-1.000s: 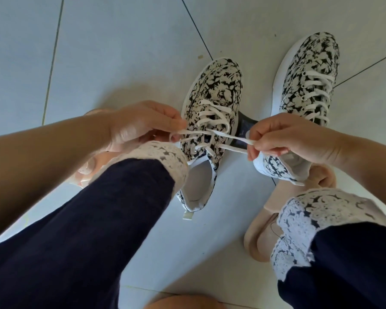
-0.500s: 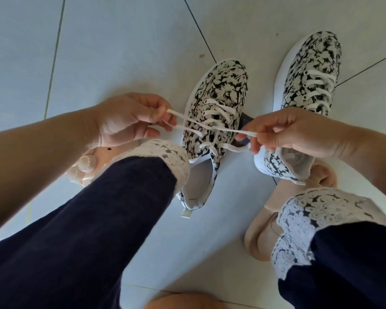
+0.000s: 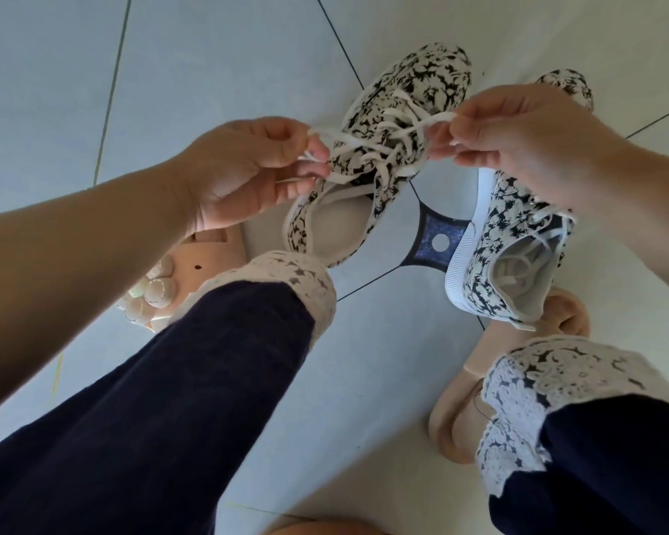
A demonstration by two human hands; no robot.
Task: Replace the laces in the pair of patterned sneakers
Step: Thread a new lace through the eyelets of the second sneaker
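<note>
Both our hands lifted higher since before, left hand (image 3: 244, 175) and right hand (image 3: 526, 137) each pinching one white lace (image 3: 383, 142) end, near sneaker (image 3: 402, 121) at 12 o'clock, second sneaker (image 3: 506, 245) at 3 o'clock on floor (image 3: 217, 59).

A: What can't you make out?

B: The right hand (image 3: 533, 144) covers most of the far sneaker (image 3: 518, 241); only its heel end and a bit of toe show. The lace (image 3: 383, 148) ends vanish inside both fists.

A: And lower down?

B: The slippers (image 3: 464, 426) sit half under the trouser legs (image 3: 170, 399), which the bottom edge of the frame cuts off.
</note>
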